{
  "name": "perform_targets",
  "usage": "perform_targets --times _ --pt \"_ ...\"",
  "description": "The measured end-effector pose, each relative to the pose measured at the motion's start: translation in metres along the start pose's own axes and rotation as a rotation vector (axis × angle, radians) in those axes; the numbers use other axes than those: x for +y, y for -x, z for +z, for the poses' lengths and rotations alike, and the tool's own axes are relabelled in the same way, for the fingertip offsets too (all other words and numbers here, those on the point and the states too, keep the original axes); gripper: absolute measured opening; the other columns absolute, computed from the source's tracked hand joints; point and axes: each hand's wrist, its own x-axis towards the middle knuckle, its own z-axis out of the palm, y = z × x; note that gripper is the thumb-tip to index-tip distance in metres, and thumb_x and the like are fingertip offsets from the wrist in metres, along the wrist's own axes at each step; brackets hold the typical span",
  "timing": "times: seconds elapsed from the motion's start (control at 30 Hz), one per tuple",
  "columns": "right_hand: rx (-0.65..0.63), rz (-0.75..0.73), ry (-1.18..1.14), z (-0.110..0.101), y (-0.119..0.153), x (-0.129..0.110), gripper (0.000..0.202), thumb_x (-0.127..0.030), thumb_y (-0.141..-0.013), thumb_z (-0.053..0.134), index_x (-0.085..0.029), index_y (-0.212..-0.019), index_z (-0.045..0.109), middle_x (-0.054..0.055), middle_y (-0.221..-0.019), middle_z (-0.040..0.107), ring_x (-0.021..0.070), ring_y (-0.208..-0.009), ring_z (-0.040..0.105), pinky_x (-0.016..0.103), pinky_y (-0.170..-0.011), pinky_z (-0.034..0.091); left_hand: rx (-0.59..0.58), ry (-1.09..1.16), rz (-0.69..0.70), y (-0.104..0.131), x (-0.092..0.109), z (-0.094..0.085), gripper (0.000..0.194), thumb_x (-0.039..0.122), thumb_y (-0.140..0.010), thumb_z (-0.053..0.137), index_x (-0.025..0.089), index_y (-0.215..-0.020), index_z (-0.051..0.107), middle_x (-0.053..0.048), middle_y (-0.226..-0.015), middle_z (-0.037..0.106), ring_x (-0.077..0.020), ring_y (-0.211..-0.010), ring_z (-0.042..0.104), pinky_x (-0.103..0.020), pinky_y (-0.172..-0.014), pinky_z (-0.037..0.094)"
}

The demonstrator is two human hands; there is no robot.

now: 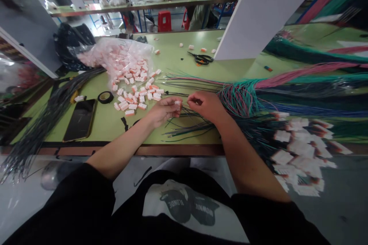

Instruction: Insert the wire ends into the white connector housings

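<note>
Pinching white-and-orange connector (178, 105) in left hand (164, 111) | curling fingertips of right hand (207, 104) nearby, cannot tell around what | hold connector steady and square, clear of loose wires (243, 97)

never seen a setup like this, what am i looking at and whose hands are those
There is no robot here. This single picture comes from a camera worn on a person's head, looking forward and down, so the bare hands are the wearer's own. The left hand holds a small white-and-orange block. The right hand is just beside it, fingers pinched; whether it grips a thin wire is too small to tell.

On the green table lie a clear plastic bag of similar blocks with more spilled in front, a black roll of tape, a dark phone, black-handled scissors and bundles of pink and teal wires.
</note>
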Motion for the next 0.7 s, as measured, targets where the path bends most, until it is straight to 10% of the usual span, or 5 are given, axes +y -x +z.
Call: perform_targets --times 0.7 --pt "-0.019 0.087 0.019 0.0099 0.0011 -0.0016 0.016 -0.026 -0.070 0.048 -0.019 -0.066 0.062 -0.002 -0.052 0.055 0.0107 -0.051 0.043 0.023 -0.052 0.029 0.185 -0.284 0.130 0.0023 -0.0058 0.0061 0.018 0.018 -0.067 0.066 0.012 -0.085 0.067 0.003 -0.059 0.057 -0.0048 -0.049 0.049 -0.018 -0.049 0.039"
